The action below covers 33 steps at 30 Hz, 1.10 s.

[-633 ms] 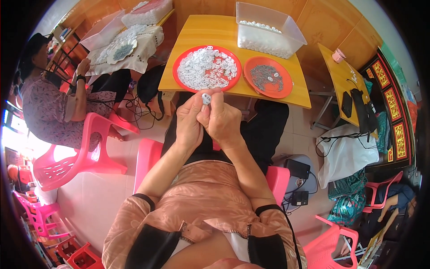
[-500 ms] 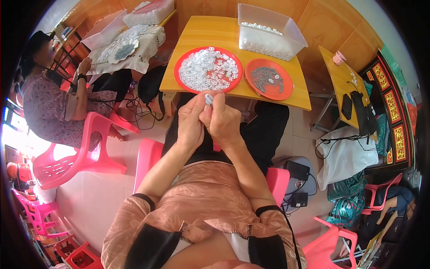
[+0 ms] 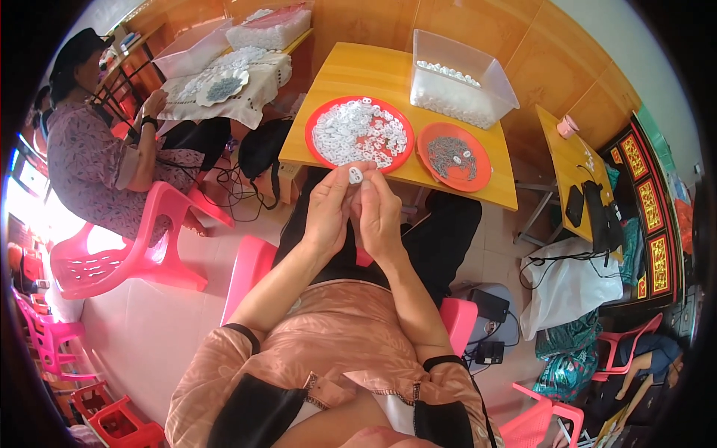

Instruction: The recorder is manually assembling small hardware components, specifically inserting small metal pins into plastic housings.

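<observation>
A small white oval plastic piece with two dark holes [image 3: 355, 176] is pinched upright between the thumb and fingers of my left hand [image 3: 327, 211]. Close beside it, my right hand [image 3: 379, 218] has its fingers closed, their tips just right of the piece; whatever they hold is too small to make out. Both hands are in front of the table's near edge. Behind them, a round red tray [image 3: 308, 136] bears many similar white pieces. To its right, an orange plate [image 3: 482, 176] carries a heap of small grey metal parts and a couple of white pieces.
A clear plastic bin [image 3: 478, 73] of white pieces stands on the yellow table [image 3: 358, 67]. At left, a person on a pink chair [image 3: 153, 224] works by a cloth-covered table [image 3: 250, 93]. A side table [image 3: 556, 142] and cables are at right.
My hands, pressed together before, have come slightly apart, and the white piece now shows more fully in my left fingers. The whole view has shifted a little.
</observation>
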Tool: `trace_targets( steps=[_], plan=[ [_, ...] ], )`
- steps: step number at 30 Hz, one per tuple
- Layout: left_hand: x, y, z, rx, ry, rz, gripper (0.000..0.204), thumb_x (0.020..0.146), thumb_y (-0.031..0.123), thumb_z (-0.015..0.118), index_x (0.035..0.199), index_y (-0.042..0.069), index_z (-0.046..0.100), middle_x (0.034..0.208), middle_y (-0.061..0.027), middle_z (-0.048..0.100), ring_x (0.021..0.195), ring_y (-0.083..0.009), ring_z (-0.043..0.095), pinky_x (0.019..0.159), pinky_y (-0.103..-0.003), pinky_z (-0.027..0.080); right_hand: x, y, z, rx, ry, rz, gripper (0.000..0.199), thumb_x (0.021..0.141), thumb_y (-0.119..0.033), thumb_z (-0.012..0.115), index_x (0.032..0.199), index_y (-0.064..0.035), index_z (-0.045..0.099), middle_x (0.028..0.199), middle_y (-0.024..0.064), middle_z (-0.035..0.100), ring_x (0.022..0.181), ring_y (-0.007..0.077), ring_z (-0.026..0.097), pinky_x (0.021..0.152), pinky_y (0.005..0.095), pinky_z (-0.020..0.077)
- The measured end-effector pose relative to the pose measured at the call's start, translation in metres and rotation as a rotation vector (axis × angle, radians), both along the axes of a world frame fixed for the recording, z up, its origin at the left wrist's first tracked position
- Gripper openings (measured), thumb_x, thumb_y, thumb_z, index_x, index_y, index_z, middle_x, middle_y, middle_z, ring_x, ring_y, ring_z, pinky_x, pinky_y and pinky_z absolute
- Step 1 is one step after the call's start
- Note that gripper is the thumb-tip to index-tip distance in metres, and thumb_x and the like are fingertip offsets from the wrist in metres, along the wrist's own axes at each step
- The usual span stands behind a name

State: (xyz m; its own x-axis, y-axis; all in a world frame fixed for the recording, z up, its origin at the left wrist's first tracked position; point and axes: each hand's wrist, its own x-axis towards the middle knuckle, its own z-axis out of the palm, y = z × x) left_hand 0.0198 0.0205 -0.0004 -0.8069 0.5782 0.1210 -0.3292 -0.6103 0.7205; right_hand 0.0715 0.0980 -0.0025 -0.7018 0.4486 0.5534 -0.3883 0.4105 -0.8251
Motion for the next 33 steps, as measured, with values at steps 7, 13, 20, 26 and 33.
trace_targets(
  steps=[7,13,20,26,33],
  plan=[
    [0.001,-0.002,-0.001,-0.118,0.254,0.168,0.032,0.099,0.024,0.045,0.111,-0.001,0.061,0.107,-0.0072,0.063,0.086,-0.0077,0.055,0.078,-0.022,0.045,0.006,0.008,0.012,-0.532,-0.117,0.376,0.025,0.097,-0.021,0.043,0.084,-0.0030,0.054,0.057,-0.0005,0.047,0.047,0.0046,0.038,0.042,0.0208,0.0277],
    [-0.001,-0.003,-0.003,-0.241,0.545,0.241,0.023,0.096,0.013,0.049,0.110,0.000,0.061,0.108,-0.0075,0.063,0.091,-0.0096,0.056,0.080,-0.021,0.044,0.005,0.008,0.007,-0.769,-0.101,0.448,0.024,0.096,-0.023,0.048,0.084,-0.0047,0.057,0.056,-0.0016,0.046,0.044,0.0022,0.035,0.039,0.0173,0.0230],
    [-0.013,-0.003,0.001,-0.351,0.699,0.290,0.015,0.089,0.006,0.059,0.100,-0.002,0.064,0.106,-0.0082,0.063,0.091,-0.0113,0.057,0.078,-0.022,0.044,0.008,0.008,0.012,-0.838,-0.133,0.452,0.021,0.095,-0.021,0.050,0.091,-0.0032,0.060,0.058,0.0006,0.051,0.042,0.0021,0.037,0.038,0.0175,0.0247],
    [-0.053,-0.016,0.001,-0.589,0.569,0.189,0.020,0.089,0.021,0.056,0.083,0.003,0.064,0.079,-0.0017,0.059,0.073,-0.0086,0.056,0.062,-0.023,0.042,-0.003,0.032,-0.005,-0.389,-0.159,0.169,0.018,0.092,-0.017,0.054,0.091,-0.0013,0.063,0.061,0.0017,0.055,0.047,0.0017,0.041,0.042,0.0162,0.0271],
    [-0.121,0.066,0.075,-1.252,1.067,-0.480,0.030,0.084,0.035,0.062,0.084,0.006,0.067,0.073,-0.0031,0.063,0.061,-0.0110,0.058,0.055,-0.026,0.041,0.016,0.064,0.002,-0.604,-0.134,0.064,0.019,0.091,-0.018,0.055,0.093,-0.0011,0.064,0.060,-0.0001,0.053,0.046,0.0003,0.037,0.042,0.0154,0.0242]
  ],
)
